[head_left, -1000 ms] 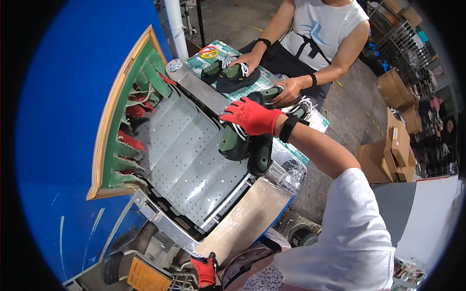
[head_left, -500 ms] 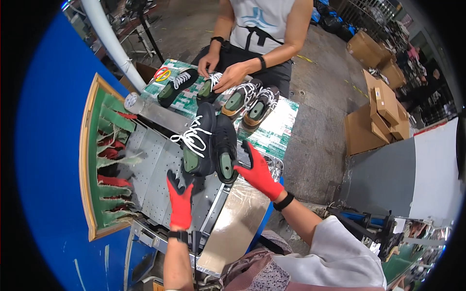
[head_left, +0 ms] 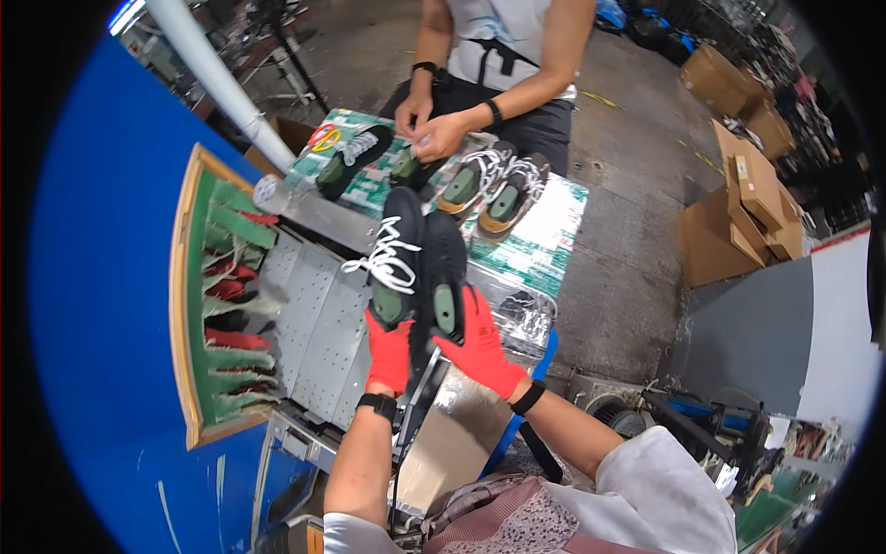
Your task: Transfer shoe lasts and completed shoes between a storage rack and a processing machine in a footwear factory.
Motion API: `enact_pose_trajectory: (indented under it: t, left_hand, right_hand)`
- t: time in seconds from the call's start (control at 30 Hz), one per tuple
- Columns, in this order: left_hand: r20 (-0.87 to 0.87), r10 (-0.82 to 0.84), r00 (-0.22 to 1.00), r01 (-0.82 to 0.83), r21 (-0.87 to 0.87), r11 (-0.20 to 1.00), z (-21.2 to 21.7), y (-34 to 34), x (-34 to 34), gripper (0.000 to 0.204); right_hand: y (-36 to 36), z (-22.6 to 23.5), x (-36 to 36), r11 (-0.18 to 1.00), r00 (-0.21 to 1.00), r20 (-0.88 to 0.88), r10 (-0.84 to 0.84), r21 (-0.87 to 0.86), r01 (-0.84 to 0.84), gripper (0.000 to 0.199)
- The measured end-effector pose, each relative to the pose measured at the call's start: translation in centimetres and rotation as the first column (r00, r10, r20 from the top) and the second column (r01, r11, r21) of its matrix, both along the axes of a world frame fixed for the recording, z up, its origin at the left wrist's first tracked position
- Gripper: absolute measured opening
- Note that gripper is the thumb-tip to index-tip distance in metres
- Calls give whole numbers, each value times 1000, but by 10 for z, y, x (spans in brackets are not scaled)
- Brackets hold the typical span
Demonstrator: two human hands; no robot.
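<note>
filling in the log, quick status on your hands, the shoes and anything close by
Left hand holding left black shoe by heel. Right hand on right black shoe, also heel end. Tan-soled sneakers to the right, on table.

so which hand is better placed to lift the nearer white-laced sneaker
Likely the left hand: it's at the heel of that black sneaker; the right hand is at the adjacent sneaker.

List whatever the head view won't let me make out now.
All in the head view:
- Left hand: most fingers hidden behind the left shoe.
- Right shoe: sole faces away.
- Co-worker: head cut off by top edge.
- Far shoe: partly covered by co-worker's hands.
- Space beyond ragged flaps: screened by them.
</note>
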State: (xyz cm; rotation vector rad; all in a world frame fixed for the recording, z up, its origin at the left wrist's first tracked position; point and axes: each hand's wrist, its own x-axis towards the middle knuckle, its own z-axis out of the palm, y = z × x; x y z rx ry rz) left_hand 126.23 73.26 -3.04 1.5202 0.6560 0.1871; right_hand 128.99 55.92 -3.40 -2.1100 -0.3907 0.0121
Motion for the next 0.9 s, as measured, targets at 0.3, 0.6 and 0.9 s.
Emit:
enact_pose_trajectory:
  t: [0.3,0.6,0.9]
  left_hand:
    - [-172,-81,982,82,2,997,46,-13,-77,69]
    - [-154,169,973,-165,38,986,35,-49,-362,55]
    - [-262,749,609,-647,383,660,-1,-183,-586,31]
  right_hand:
    - [-32,8,1,993,999,-17,36,112,-34,92]
    - [-87,52,-62,905,956,-223,193,416,-86,57]
    - [0,87,-216,647,604,-243,759,382,-660,46]
